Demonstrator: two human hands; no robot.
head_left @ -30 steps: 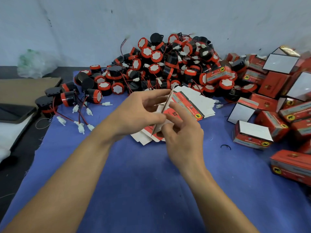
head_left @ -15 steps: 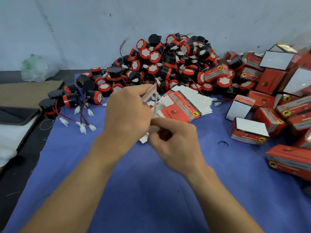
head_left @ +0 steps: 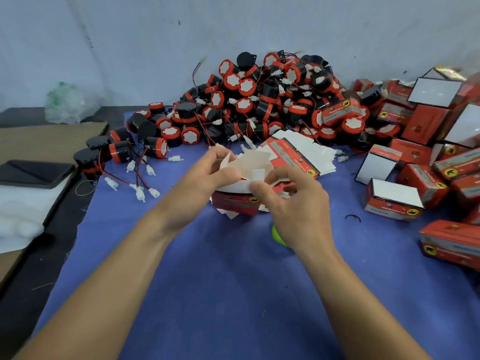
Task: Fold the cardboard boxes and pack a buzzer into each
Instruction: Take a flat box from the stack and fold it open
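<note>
— Gripping how?
— Pinching the half-opened box (head_left: pixel 248 165) by its white flaps with left hand (head_left: pixel 207 180) and right hand (head_left: pixel 296 209) alike, low over the blue cloth (head_left: pixel 233 287), just before the buzzer pile (head_left: pixel 259 105).
— Danger?
— Likely tearing or miscreasing a flap, from pulling unevenly.

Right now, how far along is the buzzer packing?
Done: a heap of folded red boxes sits at the right, contents unseen. In hand: the left hand and right hand both hold one carton, half opened, white flaps up. Left: a stack of flat cartons and a large buzzer pile behind.
</note>
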